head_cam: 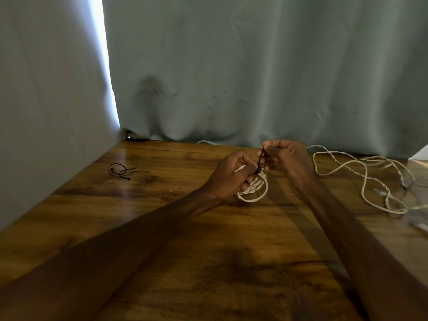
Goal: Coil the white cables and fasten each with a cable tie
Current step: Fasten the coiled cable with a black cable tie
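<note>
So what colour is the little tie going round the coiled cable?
Black. The cable tie shows best in the head view, against the white coil.

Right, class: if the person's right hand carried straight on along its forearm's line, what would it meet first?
Most likely the curtain behind the table. The right hand, pinching the black cable tie, shows nothing else ahead, though depth is unclear.

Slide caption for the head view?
Left hand grips coiled white cable; right hand pinches black cable tie looped round it; loose cables lie right.
</note>
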Demonstrator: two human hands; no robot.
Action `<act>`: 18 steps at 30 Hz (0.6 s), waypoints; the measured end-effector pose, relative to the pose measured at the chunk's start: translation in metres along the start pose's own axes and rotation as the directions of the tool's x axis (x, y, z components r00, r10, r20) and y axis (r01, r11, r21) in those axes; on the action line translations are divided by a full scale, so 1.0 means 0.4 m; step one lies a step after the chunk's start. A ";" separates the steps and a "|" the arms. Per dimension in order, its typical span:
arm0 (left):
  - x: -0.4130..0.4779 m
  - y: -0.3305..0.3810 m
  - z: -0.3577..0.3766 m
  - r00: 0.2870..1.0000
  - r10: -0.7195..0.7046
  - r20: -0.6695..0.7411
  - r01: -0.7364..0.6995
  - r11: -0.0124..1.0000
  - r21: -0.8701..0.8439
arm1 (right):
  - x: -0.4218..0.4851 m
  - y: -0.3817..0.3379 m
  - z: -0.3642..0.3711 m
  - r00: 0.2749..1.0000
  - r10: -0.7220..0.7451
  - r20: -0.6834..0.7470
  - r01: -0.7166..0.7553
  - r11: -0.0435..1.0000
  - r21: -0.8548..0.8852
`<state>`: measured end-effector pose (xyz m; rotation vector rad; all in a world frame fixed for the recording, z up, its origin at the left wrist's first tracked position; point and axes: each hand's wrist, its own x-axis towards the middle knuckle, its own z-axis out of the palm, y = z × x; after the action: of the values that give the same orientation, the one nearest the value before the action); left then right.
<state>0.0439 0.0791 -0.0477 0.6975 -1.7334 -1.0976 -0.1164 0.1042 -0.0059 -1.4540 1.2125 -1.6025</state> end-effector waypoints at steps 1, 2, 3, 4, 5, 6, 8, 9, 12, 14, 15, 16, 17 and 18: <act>0.001 -0.001 -0.002 1.000 -0.005 -0.006 0.005 1.000 -0.002 | 0.001 -0.002 -0.001 1.000 0.004 0.010 -0.004 1.000 0.014; 0.003 -0.001 -0.004 1.000 -0.017 -0.016 0.017 1.000 -0.012 | 0.002 -0.004 -0.002 1.000 0.007 0.022 -0.008 1.000 0.030; 0.004 -0.001 -0.007 0.999 -0.032 -0.024 0.031 0.999 -0.025 | 0.003 -0.007 -0.003 0.999 0.010 0.033 -0.011 0.999 0.040; 0.007 0.000 -0.010 0.998 -0.047 -0.032 0.046 0.998 -0.037 | 0.004 -0.009 -0.003 0.999 0.010 0.044 -0.012 0.999 0.044; 0.009 0.001 -0.013 0.997 -0.061 -0.038 0.059 0.997 -0.046 | 0.004 -0.010 -0.005 0.998 0.008 0.058 -0.010 0.999 0.042; 0.013 0.002 -0.016 0.996 -0.072 -0.043 0.070 0.996 -0.053 | 0.005 -0.010 -0.007 0.997 0.001 0.076 -0.004 0.999 0.034; 0.019 0.004 -0.023 0.995 -0.090 -0.050 0.086 0.994 -0.068 | 0.005 -0.007 -0.012 0.993 -0.015 0.116 0.014 1.000 0.010; 0.021 0.006 -0.025 0.994 -0.096 -0.051 0.092 0.993 -0.076 | 0.003 -0.007 -0.015 0.992 -0.019 0.129 0.020 1.000 -0.004; 0.022 0.008 -0.026 0.993 -0.115 -0.032 0.112 0.989 -0.097 | -0.001 -0.010 -0.017 0.991 -0.044 0.125 0.052 0.997 -0.061; 0.024 0.011 -0.021 0.988 -0.150 -0.036 0.143 0.980 -0.141 | -0.001 -0.012 -0.015 0.990 -0.091 0.109 0.107 0.981 -0.161; 0.028 0.010 -0.019 0.983 -0.177 -0.054 0.165 0.971 -0.173 | -0.002 -0.013 -0.010 0.987 -0.121 0.108 0.142 0.968 -0.209; 0.031 0.009 -0.018 0.976 -0.201 -0.085 0.182 0.965 -0.190 | -0.003 -0.013 -0.004 0.981 -0.160 0.113 0.184 0.952 -0.246; 0.034 0.006 -0.018 0.968 -0.213 -0.135 0.189 0.967 -0.171 | -0.005 -0.013 0.005 0.970 -0.209 0.123 0.236 0.931 -0.278; 0.036 0.001 -0.019 0.960 -0.199 -0.197 0.179 0.977 -0.116 | -0.008 -0.014 0.015 0.956 -0.257 0.137 0.288 0.907 -0.308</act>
<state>0.0451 0.0647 -0.0401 0.8980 -1.4487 -1.1864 -0.1094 0.1079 -0.0022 -1.9625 1.3095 -1.5396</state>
